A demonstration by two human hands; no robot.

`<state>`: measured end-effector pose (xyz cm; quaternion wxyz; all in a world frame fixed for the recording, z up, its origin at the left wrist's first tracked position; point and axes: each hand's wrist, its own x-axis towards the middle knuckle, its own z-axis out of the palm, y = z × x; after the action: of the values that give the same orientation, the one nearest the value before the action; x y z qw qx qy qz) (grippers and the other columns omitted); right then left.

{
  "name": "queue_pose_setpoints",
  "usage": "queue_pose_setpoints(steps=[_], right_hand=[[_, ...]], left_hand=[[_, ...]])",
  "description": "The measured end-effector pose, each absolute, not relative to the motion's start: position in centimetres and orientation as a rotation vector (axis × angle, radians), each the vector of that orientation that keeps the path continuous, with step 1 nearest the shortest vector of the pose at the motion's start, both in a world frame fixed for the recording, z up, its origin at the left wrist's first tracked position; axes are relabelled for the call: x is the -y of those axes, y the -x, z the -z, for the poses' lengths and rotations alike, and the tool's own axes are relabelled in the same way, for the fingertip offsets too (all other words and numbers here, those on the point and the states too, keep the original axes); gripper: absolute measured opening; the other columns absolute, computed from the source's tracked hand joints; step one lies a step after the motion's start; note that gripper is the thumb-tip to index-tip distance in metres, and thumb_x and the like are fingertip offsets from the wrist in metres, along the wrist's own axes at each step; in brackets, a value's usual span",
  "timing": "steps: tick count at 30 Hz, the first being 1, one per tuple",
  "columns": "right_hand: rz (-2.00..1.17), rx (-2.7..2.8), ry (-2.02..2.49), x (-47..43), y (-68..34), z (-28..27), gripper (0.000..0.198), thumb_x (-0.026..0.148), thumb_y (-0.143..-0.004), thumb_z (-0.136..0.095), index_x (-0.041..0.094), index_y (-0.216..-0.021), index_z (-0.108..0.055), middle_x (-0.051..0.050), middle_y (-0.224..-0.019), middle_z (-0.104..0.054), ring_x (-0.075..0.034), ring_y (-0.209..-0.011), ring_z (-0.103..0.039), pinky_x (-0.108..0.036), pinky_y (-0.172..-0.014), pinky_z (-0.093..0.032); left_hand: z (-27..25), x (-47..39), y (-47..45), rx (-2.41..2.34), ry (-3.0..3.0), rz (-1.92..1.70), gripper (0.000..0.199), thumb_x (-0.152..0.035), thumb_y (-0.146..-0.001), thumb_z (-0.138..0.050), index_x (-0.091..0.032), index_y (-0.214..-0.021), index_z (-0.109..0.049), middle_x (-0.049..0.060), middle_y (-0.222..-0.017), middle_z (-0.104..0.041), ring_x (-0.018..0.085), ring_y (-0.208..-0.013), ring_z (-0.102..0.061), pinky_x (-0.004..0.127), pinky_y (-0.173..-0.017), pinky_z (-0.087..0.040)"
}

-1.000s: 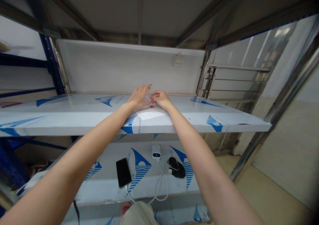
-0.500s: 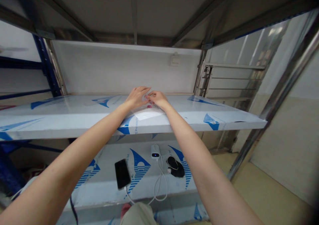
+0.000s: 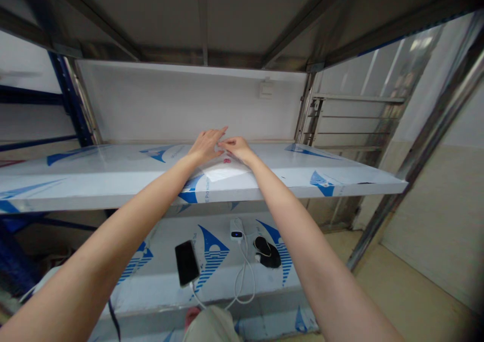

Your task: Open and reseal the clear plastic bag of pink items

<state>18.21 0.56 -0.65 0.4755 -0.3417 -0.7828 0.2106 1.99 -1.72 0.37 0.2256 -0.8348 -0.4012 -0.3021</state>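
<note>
Where a pale trouser leg [image 3: 212, 326] shows at the bottom edge, a lower shelf [image 3: 149, 294] lies just beyond, wrapped in film printed with blue wedge marks; "PE P" can be read beside one mark [image 3: 214, 253], the rest too blurred; on this shelf lie a dark-screened phone [image 3: 186, 263] with a white cable [image 3: 244, 276] near it, a white device [image 3: 237, 229] with a small lit display too small to read, and a black object [image 3: 269, 253]; above and farther back, an upper shelf [image 3: 336, 173] wears the same film, "PE Pro" running up its front edge, the following letters unclear.

Both forearms reach forward over this edge; a white sheet [image 3: 223, 170] lies on the upper shelf between the wrists, a small red item [image 3: 227, 161] at its far side, just below the fingers; the left hand [image 3: 206, 145] is open, palm down, index finger stretched out and thumb apart; the right hand [image 3: 238, 148] bends inward, fingertips drawn together close to the left thumb, and whether they grip anything I cannot tell; behind stands a white wall [image 3: 170, 102] with a square switch plate [image 3: 265, 90].
</note>
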Motion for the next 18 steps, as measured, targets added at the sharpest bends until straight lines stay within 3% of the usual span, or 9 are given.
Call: queue_pose_setpoints(steps=[4, 6, 13, 18], right_hand=[[-0.778, 1.884, 0.773, 0.0, -17.9, 0.7, 0.006, 0.016, -0.076, -0.066, 0.012, -0.078, -0.071, -0.004, -0.077, -0.069, -0.012, -0.068, -0.059, -0.024, -0.069, -0.044], [-0.857, 1.831, 0.736, 0.3, -17.8, 0.5, 0.008, 0.009, -0.076, -0.064, 0.013, -0.079, -0.071, -0.006, -0.085, -0.071, -0.012, -0.073, -0.061, -0.023, -0.071, -0.045], [-0.911, 1.78, 0.708, 1.1, -17.9, 0.0, 0.007, 0.013, -0.079, -0.064, 0.015, -0.081, -0.071, -0.008, -0.097, -0.071, -0.012, -0.079, -0.062, -0.022, -0.07, -0.047], [-0.691, 1.755, 0.825, 0.7, -18.1, -0.1, 0.02, 0.027, -0.087, -0.058, 0.015, -0.093, -0.071, -0.005, -0.082, -0.069, -0.012, -0.069, -0.06, -0.022, -0.063, -0.044]], left_hand=[[-0.2, 1.4, -1.8, 1.043, 2.364, 0.912, 0.078, -0.019, -0.076, -0.063, -0.023, -0.146, -0.027, 0.011, -0.132, -0.056, 0.026, -0.122, -0.049, 0.043, -0.101, -0.037], [-0.1, 1.2, -1.8, 0.998, 2.418, 0.97, 0.075, -0.02, -0.077, -0.063, -0.026, -0.144, -0.03, 0.009, -0.13, -0.058, 0.025, -0.119, -0.051, 0.041, -0.098, -0.041], [-0.1, 0.8, -1.9, 0.981, 2.472, 1.163, 0.068, -0.019, -0.076, -0.065, -0.027, -0.139, -0.041, 0.009, -0.122, -0.061, 0.026, -0.115, -0.055, 0.041, -0.097, -0.043], [-0.1, 0.6, -1.7, 0.998, 2.463, 1.244, 0.068, -0.019, -0.075, -0.067, -0.029, -0.137, -0.042, 0.007, -0.119, -0.063, 0.025, -0.111, -0.056, 0.043, -0.097, -0.042]])
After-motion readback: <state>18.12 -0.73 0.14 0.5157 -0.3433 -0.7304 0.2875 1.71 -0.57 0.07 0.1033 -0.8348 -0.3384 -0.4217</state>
